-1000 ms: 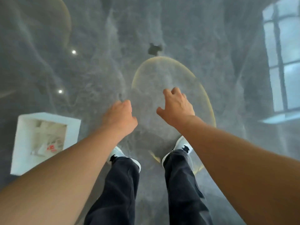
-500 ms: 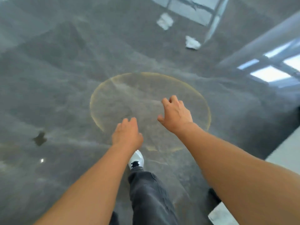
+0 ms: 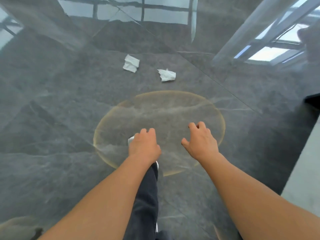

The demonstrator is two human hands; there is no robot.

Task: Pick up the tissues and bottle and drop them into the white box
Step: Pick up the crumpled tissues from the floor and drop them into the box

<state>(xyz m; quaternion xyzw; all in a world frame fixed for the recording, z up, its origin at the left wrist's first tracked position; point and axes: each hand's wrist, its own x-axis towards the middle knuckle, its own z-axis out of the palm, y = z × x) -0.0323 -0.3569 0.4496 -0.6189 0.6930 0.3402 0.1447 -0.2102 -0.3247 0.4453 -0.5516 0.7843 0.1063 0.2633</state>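
Note:
Two crumpled white tissues lie on the glossy grey floor ahead of me, one [image 3: 131, 63] to the left and one [image 3: 167, 75] to the right, about a hand's width apart. My left hand [image 3: 144, 144] hangs with its fingers curled in, and nothing shows in it. My right hand [image 3: 200, 142] is held beside it with fingers loosely apart and empty. Both hands are well short of the tissues, above a round ring mark. The white box and the bottle are out of view.
A yellowish ring mark [image 3: 220, 116] is on the floor under my hands. My dark trouser leg [image 3: 147, 196] and a white shoe tip [image 3: 131, 139] show below the left hand. A pale ledge [image 3: 304, 170] runs along the right edge, with a dark object [image 3: 311, 101] above it.
The view has swung away from the white box, which has left the frame. The two tissues have come into view and grown nearer. Both hands stay held out in front, empty.

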